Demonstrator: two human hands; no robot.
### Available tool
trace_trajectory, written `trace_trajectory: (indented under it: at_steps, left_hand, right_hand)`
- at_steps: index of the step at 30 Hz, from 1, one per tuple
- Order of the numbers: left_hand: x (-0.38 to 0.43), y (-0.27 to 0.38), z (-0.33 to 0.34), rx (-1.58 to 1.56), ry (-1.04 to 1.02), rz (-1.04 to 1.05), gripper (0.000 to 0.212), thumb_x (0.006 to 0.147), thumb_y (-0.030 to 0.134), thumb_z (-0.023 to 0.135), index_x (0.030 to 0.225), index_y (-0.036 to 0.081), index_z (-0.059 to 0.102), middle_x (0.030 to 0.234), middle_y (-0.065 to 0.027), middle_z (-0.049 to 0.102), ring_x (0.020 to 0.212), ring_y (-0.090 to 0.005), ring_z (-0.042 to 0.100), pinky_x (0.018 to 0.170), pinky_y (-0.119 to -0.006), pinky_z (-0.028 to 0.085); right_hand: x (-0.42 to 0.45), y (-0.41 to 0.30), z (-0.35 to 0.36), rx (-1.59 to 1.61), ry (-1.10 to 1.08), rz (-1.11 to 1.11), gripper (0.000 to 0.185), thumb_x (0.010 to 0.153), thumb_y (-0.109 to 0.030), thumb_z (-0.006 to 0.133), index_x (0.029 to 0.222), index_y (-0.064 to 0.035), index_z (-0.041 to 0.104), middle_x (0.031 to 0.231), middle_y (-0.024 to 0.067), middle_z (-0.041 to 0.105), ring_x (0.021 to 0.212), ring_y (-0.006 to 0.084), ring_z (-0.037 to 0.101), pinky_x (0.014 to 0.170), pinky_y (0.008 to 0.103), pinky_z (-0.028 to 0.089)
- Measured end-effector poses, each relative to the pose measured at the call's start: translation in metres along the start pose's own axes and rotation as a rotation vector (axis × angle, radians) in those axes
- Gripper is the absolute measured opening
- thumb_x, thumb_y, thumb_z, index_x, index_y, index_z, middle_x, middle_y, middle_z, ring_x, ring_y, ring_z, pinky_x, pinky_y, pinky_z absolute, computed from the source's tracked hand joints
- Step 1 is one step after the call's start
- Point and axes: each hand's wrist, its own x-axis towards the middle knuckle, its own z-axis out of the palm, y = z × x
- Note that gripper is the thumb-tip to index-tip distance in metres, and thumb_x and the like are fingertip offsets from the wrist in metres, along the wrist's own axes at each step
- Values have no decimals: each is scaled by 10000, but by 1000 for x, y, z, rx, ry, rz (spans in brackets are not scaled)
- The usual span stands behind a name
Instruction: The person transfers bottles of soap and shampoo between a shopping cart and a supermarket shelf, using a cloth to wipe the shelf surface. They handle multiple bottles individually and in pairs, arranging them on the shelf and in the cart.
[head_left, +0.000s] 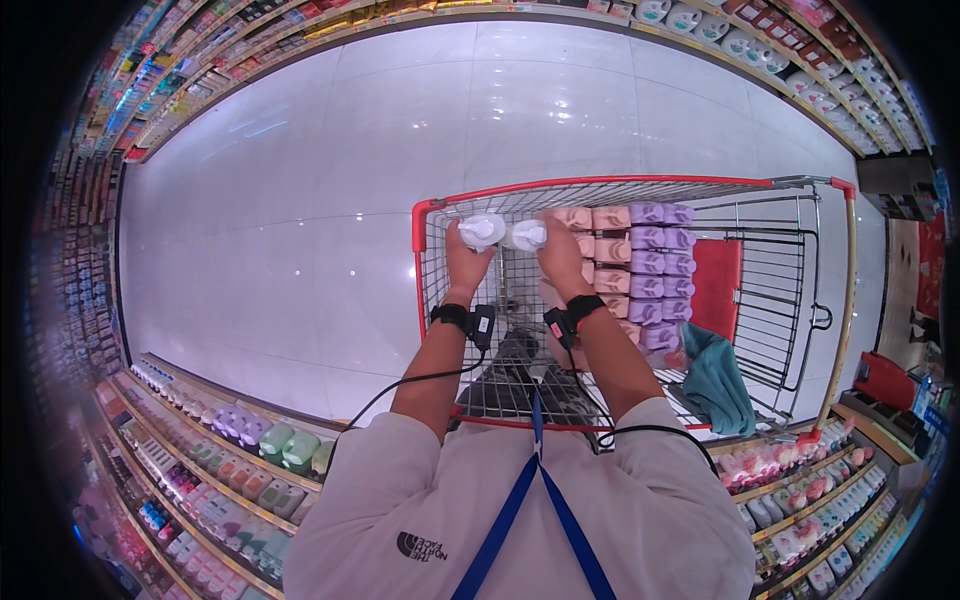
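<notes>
A metal shopping cart (600, 181) with red trim stands before me. Inside its left end, my left hand (468, 259) grips a white pump bottle (482, 229) by its upper part. Beside it, my right hand (561, 259) holds a second white pump bottle (529, 235). Both bottles are seen from above, so their lower bodies are mostly hidden. Rows of pink pump bottles (611, 250) stand just right of my right hand, partly covered by my wrist and forearm. Next to those are two rows of purple pump bottles (664, 262).
A teal cloth (716, 379) hangs over the cart's near right side, by a red panel (716, 281). Stocked shelves run behind me (247, 465) and along the far side (705, 34). Pale tiled floor (285, 202) lies left of the cart. Cables run from my wrist straps (450, 315).
</notes>
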Motion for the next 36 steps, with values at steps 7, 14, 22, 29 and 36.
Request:
trace_trajectory:
  at_steps: [7,14,22,29,36]
  left_hand:
    - [-18,18,-7,-144,40,-150,853,630,104,823,1324,-48,352,1284,-224,454,1196,-320,469,984,-380,418]
    - [-100,83,-37,-161,-534,-190,350,832,189,686,1113,81,507,1088,-51,543,852,-138,546,651,-268,438]
    - [-243,220,34,-38,-1361,268,43,908,87,602,942,61,603,780,19,590,696,-58,532,590,-202,390]
    - [-498,257,108,171,-1957,669,134,911,158,616,979,44,639,843,-12,647,721,-87,599,599,-204,420]
    - [-729,168,86,434,-2421,825,206,897,213,636,1052,78,651,952,-3,662,815,-103,615,650,-245,465]
  right_hand:
    - [-11,-15,-23,76,-54,-2,522,712,58,603,1223,-24,534,1193,207,573,1143,366,529,962,406,437]
    - [-72,-28,-143,45,-134,-56,196,750,-121,561,868,-33,690,807,170,672,799,356,646,723,449,502]
    - [-319,-33,-297,-46,59,165,207,796,-207,585,890,-63,701,851,144,679,792,337,635,714,428,490]
    - [-660,-64,-245,218,857,743,225,793,-251,630,895,-69,712,844,119,697,774,280,658,702,381,506]
    - [-875,-131,-105,259,1426,1242,232,805,-247,638,912,-51,704,836,135,688,790,280,657,704,369,512]
